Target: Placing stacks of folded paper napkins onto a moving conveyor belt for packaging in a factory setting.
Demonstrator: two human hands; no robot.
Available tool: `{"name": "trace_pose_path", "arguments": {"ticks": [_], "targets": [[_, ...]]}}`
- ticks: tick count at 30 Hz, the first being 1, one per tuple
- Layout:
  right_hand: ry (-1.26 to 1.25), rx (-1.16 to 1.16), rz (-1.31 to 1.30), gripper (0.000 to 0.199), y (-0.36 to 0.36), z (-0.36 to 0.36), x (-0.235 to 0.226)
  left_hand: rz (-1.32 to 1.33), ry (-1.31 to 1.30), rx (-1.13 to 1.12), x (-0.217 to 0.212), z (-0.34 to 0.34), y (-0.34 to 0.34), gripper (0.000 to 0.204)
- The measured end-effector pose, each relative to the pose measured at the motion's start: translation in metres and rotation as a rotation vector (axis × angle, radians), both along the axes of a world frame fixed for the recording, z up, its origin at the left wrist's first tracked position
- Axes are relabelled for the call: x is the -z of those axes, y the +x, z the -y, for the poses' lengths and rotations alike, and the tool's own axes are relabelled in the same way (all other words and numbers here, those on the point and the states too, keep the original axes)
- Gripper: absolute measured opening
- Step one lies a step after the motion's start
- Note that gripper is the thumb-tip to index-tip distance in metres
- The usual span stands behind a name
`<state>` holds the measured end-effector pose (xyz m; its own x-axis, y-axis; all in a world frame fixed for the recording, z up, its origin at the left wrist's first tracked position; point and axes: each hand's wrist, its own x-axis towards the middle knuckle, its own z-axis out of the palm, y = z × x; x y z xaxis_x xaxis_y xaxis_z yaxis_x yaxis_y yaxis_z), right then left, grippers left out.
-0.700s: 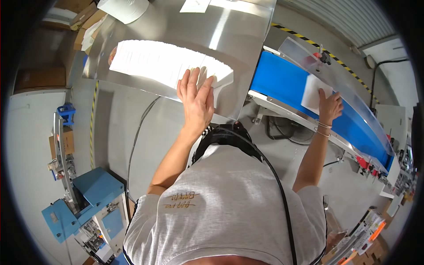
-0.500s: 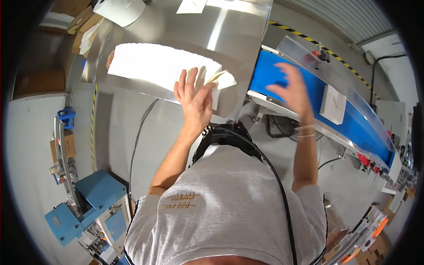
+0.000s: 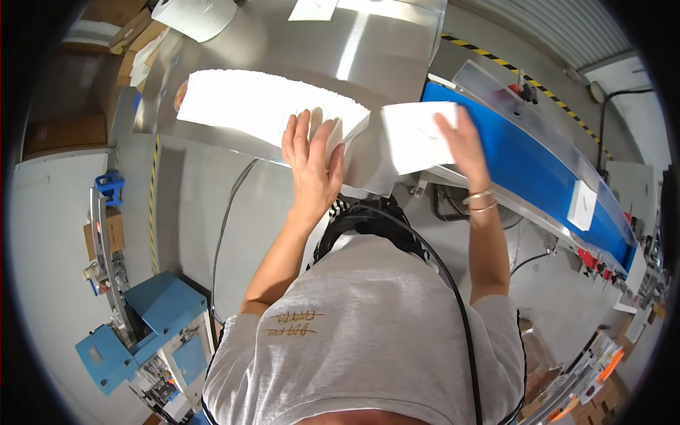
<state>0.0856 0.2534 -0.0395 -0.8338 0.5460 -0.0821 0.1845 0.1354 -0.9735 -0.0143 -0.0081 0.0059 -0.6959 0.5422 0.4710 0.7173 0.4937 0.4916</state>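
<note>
A long fanned row of thin white paper pieces (image 3: pixel 248 100) lies along the near side of the metal table (image 3: pixel 283 49). At its right end is my left hand (image 3: pixel 312 152), fingers over the edges of the last pieces and thumb against them, with some pieces standing up between. My right hand (image 3: pixel 467 145) pinches a flat white paper piece (image 3: pixel 418 134) by its right side, thumb on top. That piece is in the air between the table's right edge and the blue conveyor belt (image 3: pixel 510 163). Another white piece (image 3: pixel 582 205) lies farther along the belt.
A clear guard (image 3: pixel 538 134) runs along the belt's far side. On the table's far side are a white roll (image 3: pixel 195 15) and a white sheet (image 3: pixel 313 8). A blue machine (image 3: pixel 159 304) stands at lower left. A black cable (image 3: pixel 443 273) crosses my shirt.
My right hand, empty and over the belt before, has come left and now holds a white piece from the row's end. The piece on the belt has travelled away to the right.
</note>
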Motion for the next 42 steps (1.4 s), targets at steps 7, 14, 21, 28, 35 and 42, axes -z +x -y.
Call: {"name": "trace_pose_path", "arguments": {"ticks": [7,14,21,28,35,42], "targets": [[0.82,0.565,0.694,0.055,0.075,-0.095,0.028,-0.099,-0.022,0.005,0.008,0.0,-0.003,0.035],[0.543,-0.186,0.074,0.065,0.006,0.005,-0.037,-0.028,0.006,-0.013,0.004,0.001,-0.002,0.027],[0.266,-0.481,-0.266,0.058,-0.058,0.061,-0.006,0.01,-0.053,0.044,-0.002,0.005,-0.002,0.022],[0.215,-0.494,-0.381,0.05,-0.057,0.064,0.006,0.001,-0.073,0.085,-0.008,0.01,-0.004,0.021],[0.454,-0.261,-0.536,0.031,-0.049,0.067,0.014,0.041,-0.132,0.075,-0.011,0.009,-0.002,0.023],[0.394,-0.188,-0.267,0.031,-0.018,0.063,-0.008,-0.087,-0.201,0.03,-0.005,0.013,-0.007,0.035]]}}
